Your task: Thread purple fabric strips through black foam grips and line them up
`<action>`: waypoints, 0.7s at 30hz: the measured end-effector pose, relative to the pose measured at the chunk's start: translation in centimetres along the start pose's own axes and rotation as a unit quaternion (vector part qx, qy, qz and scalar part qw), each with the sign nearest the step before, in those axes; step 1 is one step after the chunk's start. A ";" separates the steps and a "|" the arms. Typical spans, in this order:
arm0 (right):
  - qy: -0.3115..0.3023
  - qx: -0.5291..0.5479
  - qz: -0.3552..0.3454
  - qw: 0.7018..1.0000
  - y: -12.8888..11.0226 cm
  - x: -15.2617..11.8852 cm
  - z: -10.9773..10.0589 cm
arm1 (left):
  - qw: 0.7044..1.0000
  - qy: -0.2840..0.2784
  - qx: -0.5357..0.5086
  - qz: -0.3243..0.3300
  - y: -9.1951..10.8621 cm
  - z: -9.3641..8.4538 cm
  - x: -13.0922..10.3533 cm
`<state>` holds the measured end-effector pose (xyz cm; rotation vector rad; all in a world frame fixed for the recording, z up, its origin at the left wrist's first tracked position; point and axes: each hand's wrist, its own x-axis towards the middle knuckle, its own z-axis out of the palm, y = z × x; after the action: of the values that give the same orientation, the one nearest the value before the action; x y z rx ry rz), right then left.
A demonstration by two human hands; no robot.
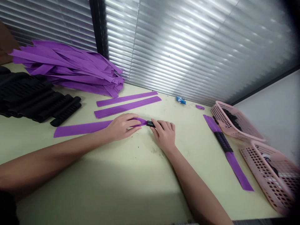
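My left hand [124, 126] pinches a flat purple strap [82, 128] close to its right end, and the rest of the strap trails left along the table. The gathered tip of the strap meets the opening of a short black sleeve [150, 123]. My right hand [164, 132] is closed around that sleeve, hiding most of it. How far the strap reaches inside the sleeve cannot be seen. Just beyond my hands lie two more purple straps [127, 107], side by side.
A heap of purple straps [77, 67] and a stack of black ribbed sleeves [30, 95] occupy the left. At right lies a strap with a black sleeve around it [223, 142], beside two pink baskets [248, 134]. A blue wrapper [181, 100] sits near the window blinds.
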<state>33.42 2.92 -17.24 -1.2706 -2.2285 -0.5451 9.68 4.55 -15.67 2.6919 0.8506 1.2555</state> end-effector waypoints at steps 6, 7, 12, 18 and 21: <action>-0.005 -0.009 -0.003 1.000 0.3 -0.1 0.2 | 1.000 -0.001 0.003 0.008 -0.6 0.3 -0.6; -0.005 -0.007 -0.004 1.000 0.3 -0.1 0.1 | 1.000 0.001 0.002 0.008 -0.6 0.4 -0.6; -0.004 0.001 -0.018 1.000 0.1 -0.1 0.1 | 1.000 0.009 -0.005 0.014 -0.5 0.5 -0.7; -0.003 0.004 -0.010 1.000 -0.1 -0.1 0.0 | 1.000 0.009 0.007 0.022 -0.3 0.4 -0.7; 0.004 0.008 -0.004 1.000 -0.2 0.0 -0.1 | 1.000 0.014 0.005 0.017 -0.4 0.4 -0.6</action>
<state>33.33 2.75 -17.18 -1.2498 -2.2279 -0.5342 9.47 4.67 -16.47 2.7143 0.8201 1.3020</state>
